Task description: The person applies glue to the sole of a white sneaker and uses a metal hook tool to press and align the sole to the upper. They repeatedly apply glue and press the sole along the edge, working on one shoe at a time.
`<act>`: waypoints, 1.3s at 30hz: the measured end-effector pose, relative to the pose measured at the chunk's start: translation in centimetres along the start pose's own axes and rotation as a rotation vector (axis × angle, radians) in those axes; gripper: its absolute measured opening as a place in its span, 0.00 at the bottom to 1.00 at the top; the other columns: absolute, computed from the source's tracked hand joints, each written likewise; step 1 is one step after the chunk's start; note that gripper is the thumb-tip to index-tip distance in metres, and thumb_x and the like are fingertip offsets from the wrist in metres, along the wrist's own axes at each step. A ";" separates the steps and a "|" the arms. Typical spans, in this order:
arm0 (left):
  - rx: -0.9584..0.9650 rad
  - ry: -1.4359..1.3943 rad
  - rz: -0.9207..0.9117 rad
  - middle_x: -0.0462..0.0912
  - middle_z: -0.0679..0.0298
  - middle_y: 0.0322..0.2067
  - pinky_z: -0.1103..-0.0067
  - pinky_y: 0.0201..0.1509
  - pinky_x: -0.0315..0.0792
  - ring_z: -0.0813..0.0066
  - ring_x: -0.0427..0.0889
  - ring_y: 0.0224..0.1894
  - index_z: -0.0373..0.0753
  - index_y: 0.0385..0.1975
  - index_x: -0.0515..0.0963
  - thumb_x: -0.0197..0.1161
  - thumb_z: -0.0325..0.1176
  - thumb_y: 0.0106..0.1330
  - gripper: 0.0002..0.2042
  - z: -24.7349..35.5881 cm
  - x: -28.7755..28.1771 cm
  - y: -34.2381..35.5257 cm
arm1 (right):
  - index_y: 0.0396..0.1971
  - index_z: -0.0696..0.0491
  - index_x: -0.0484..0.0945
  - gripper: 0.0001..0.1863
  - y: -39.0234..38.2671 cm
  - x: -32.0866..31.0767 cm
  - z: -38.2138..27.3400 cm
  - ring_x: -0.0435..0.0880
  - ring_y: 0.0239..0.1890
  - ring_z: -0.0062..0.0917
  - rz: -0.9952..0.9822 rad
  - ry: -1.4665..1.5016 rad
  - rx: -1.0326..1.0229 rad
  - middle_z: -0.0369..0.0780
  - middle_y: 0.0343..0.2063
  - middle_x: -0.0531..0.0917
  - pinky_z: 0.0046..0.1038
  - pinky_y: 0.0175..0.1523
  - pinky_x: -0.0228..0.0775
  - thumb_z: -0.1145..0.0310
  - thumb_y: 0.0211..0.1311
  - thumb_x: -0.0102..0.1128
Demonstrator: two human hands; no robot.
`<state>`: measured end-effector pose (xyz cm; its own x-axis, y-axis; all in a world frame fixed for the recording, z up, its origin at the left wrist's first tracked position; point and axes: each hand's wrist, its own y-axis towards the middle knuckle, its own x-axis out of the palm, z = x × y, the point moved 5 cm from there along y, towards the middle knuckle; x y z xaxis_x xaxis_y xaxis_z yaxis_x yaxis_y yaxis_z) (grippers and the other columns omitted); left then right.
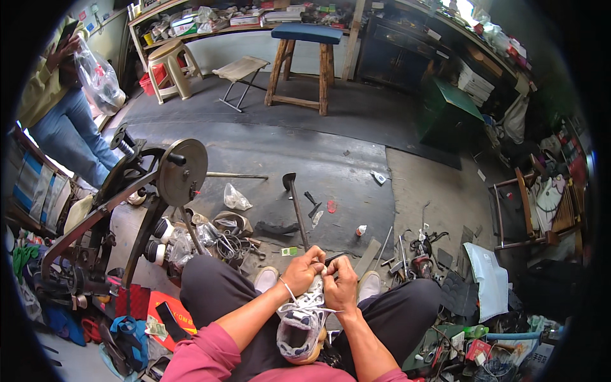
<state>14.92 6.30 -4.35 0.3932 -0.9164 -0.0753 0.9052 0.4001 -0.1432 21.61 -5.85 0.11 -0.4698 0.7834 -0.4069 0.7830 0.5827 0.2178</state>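
Observation:
Between my knees rests a white and grey laced sneaker (299,325), its open collar toward me and its toe pointing away. My left hand (304,268) is closed at the toe end, fingertips pinched together. Close beside it, my right hand (340,283) grips the toe from the other side, its fingers curled in. The two hands nearly meet over the toe, and whatever small thing may be between the fingertips is too small to make out. White laces (309,304) lie across the shoe's tongue. Just beyond the hands stands a metal shoe last on a rod (294,200).
A hand-cranked sewing machine (182,172) stands at my left. Tools and scraps (417,254) litter the floor at right, near a white padded bag (487,280). Farther off are a blue-topped stool (307,34), a folding stool (240,69) and a person holding a plastic bag (98,76).

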 end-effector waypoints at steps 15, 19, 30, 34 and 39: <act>0.003 -0.012 -0.007 0.75 0.71 0.28 0.80 0.38 0.68 0.84 0.70 0.33 0.39 0.42 0.73 0.58 0.24 0.72 0.04 -0.2 0.0 0.0 | 0.29 0.58 0.70 0.06 0.0 0.0 0.4 0.78 0.30 0.45 0.007 0.008 -0.004 0.47 0.29 0.75 0.40 0.36 0.71 0.82 0.55 0.58; -0.041 0.039 -0.029 0.79 0.65 0.29 0.78 0.42 0.72 0.80 0.76 0.35 0.37 0.45 0.73 0.57 0.24 0.71 0.06 -0.8 -0.1 0.2 | 0.29 0.58 0.71 0.06 0.0 0.0 0.4 0.78 0.31 0.47 0.017 0.027 0.007 0.47 0.29 0.75 0.42 0.37 0.71 0.82 0.55 0.58; 0.001 -0.033 -0.038 0.76 0.69 0.28 0.81 0.40 0.69 0.84 0.73 0.34 0.38 0.43 0.72 0.57 0.23 0.72 0.05 -0.7 0.1 0.3 | 0.30 0.58 0.71 0.06 -0.1 -0.1 0.5 0.78 0.32 0.48 0.004 0.022 0.035 0.47 0.30 0.76 0.42 0.38 0.71 0.81 0.56 0.59; -0.004 -0.029 -0.032 0.74 0.72 0.29 0.83 0.40 0.68 0.86 0.70 0.34 0.39 0.42 0.72 0.57 0.23 0.72 0.04 -0.7 0.1 0.3 | 0.30 0.58 0.71 0.06 0.0 -0.1 0.7 0.79 0.32 0.48 0.002 0.031 0.036 0.47 0.30 0.76 0.41 0.38 0.71 0.81 0.56 0.59; 0.002 -0.017 -0.025 0.74 0.72 0.29 0.83 0.40 0.68 0.86 0.70 0.34 0.39 0.42 0.72 0.56 0.22 0.72 0.04 -0.5 0.1 0.4 | 0.30 0.58 0.71 0.06 0.1 -0.1 0.6 0.79 0.31 0.47 0.002 0.036 0.038 0.47 0.30 0.76 0.41 0.38 0.71 0.81 0.57 0.59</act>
<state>15.22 6.33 -4.86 0.3734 -0.9261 -0.0545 0.9150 0.3773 -0.1428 22.01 -6.02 -0.35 -0.4818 0.7923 -0.3743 0.7986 0.5728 0.1848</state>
